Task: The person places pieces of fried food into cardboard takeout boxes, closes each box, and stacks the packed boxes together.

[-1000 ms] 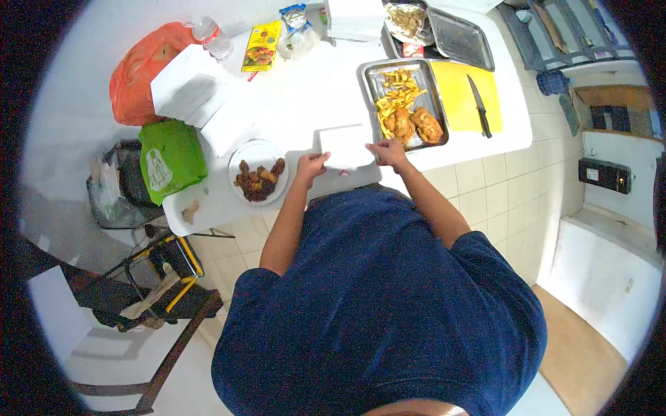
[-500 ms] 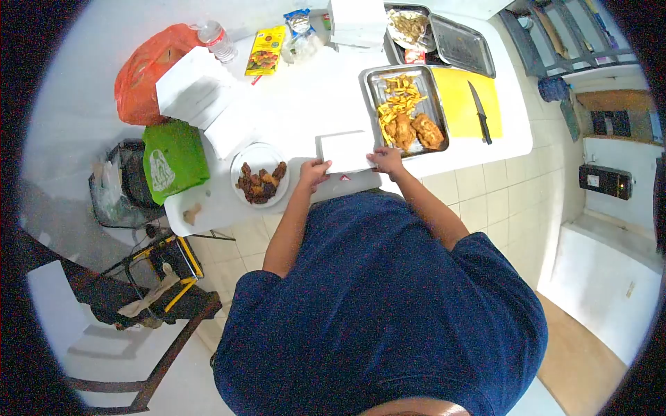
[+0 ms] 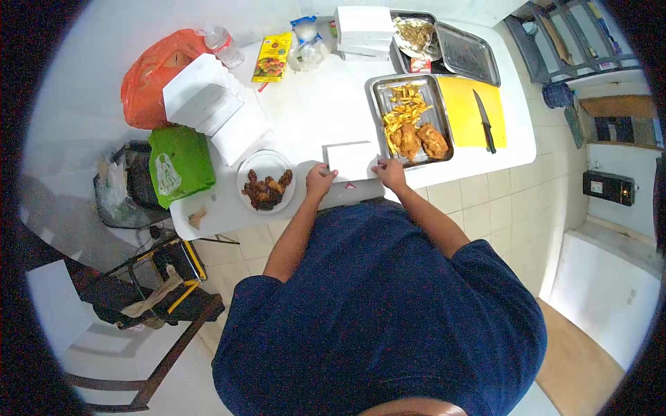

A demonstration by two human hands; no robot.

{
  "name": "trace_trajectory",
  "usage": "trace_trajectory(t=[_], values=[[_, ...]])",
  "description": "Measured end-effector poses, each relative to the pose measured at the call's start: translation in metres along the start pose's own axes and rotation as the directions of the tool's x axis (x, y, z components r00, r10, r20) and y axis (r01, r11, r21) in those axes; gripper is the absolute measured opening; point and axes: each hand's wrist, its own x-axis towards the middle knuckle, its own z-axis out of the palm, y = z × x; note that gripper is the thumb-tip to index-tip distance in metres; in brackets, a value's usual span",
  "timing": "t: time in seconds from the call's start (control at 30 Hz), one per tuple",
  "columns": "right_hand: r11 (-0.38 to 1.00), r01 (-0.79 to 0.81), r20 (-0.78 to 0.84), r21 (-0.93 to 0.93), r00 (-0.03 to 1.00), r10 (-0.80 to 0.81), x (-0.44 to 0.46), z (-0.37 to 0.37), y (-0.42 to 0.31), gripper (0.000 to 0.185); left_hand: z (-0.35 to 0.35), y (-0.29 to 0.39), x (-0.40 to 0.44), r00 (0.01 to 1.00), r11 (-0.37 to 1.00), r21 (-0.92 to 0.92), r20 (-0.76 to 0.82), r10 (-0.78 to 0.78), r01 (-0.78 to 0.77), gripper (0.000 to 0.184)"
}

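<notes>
A closed white box (image 3: 352,161) lies at the table's front edge, between my two hands. My left hand (image 3: 320,180) grips its left front corner, and my right hand (image 3: 390,173) pinches the right front corner. Just behind my right hand is a metal tray (image 3: 447,128) with fries (image 3: 406,107) and pieces of fried chicken (image 3: 433,141). To the left of my left hand stands a white plate (image 3: 266,155) holding dark browned meat pieces (image 3: 266,191).
A knife (image 3: 484,121) rests on a yellow board (image 3: 461,104) at the right. Behind are stacked white boxes (image 3: 364,31), a second tray (image 3: 468,52) and a yellow packet (image 3: 272,57). White boxes (image 3: 203,100), a green bag (image 3: 180,165) and an orange bag (image 3: 156,76) are at the left.
The whole view has shifted, so the table's things appear slightly lower and further right. Both hands keep their places at the box's front corners.
</notes>
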Motion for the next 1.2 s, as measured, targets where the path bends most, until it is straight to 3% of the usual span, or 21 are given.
trace_trajectory(t=[0.13, 0.23, 0.33, 0.37, 0.47, 0.5, 0.57, 0.6, 0.7, 0.9, 0.93, 1.03, 1.1, 1.2], values=[[0.993, -0.094, 0.08, 0.076, 0.993, 0.088, 0.006, 0.006, 0.007, 0.045, -0.004, 0.006, 0.001, 0.998, 0.998, -0.063, 0.053, -0.017, 0.02, 0.047], [0.999, 0.027, -0.005, 0.021, 1.0, -0.027, 0.011, 0.011, 0.009, 0.044, -0.004, 0.002, 0.005, 0.997, 0.993, -0.11, 0.078, -0.021, 0.029, 0.047], [0.99, -0.062, 0.043, 0.128, 0.997, 0.057, 0.018, 0.005, -0.006, 0.042, -0.02, 0.022, 0.002, 0.988, 0.976, -0.196, 0.136, -0.069, 0.095, 0.045], [0.96, -0.085, 0.063, 0.267, 0.996, 0.071, 0.022, -0.001, -0.013, 0.042, -0.032, 0.036, -0.002, 0.983, 0.965, -0.228, 0.162, -0.091, 0.127, 0.044], [0.75, -0.158, 0.12, 0.642, 0.987, 0.105, 0.034, -0.023, -0.054, 0.044, -0.058, 0.063, -0.009, 0.997, 0.96, -0.275, -0.07, 0.041, -0.059, 0.041], [0.723, -0.111, 0.112, 0.682, 0.993, 0.046, 0.037, -0.034, -0.074, 0.042, -0.075, 0.078, -0.016, 0.988, 0.957, -0.268, -0.132, 0.082, -0.115, 0.041], [0.726, -0.038, 0.089, 0.686, 0.996, -0.032, 0.041, -0.053, -0.124, 0.043, -0.107, 0.113, -0.034, 0.956, 0.943, -0.247, -0.24, 0.165, -0.225, 0.042], [0.736, -0.008, 0.094, 0.677, 0.993, -0.076, 0.047, -0.054, -0.141, 0.043, -0.122, 0.125, -0.041, 0.957, 0.958, -0.238, -0.276, 0.09, -0.159, 0.044], [0.774, 0.093, 0.104, 0.627, 0.974, -0.202, 0.067, -0.045, -0.193, 0.043, -0.16, 0.13, -0.046, 0.893, 0.968, -0.154, -0.437, 0.112, -0.197, 0.043], [0.771, 0.099, 0.189, 0.63, 0.942, -0.276, 0.086, 0.008, -0.261, 0.041, -0.214, 0.078, -0.021, 0.814, 0.94, -0.251, -0.58, 0.044, -0.229, 0.049], [0.758, 0.087, 0.215, 0.646, 0.932, -0.29, 0.087, 0.013, -0.271, 0.041, -0.224, 0.076, -0.021, 0.794, 0.933, -0.205, -0.596, 0.12, -0.295, 0.049], [0.753, 0.027, 0.276, 0.658, 0.921, -0.274, 0.085, 0.023, -0.305, 0.04, -0.252, 0.075, -0.028, 0.78, 0.959, -0.188, -0.624, 0.051, -0.213, 0.048], [0.754, 0.019, 0.3, 0.656, 0.911, -0.284, 0.092, 0.038, -0.317, 0.039, -0.263, 0.057, -0.018, 0.76, 0.965, -0.138, -0.644, 0.082, -0.221, 0.047], [0.854, 0.288, 0.198, 0.433, 0.894, -0.401, 0.111, 0.071, -0.31, 0.04, -0.265, 0.019, 0.007, 0.756, 0.962, -0.16, -0.651, 0.068, -0.223, 0.047]])
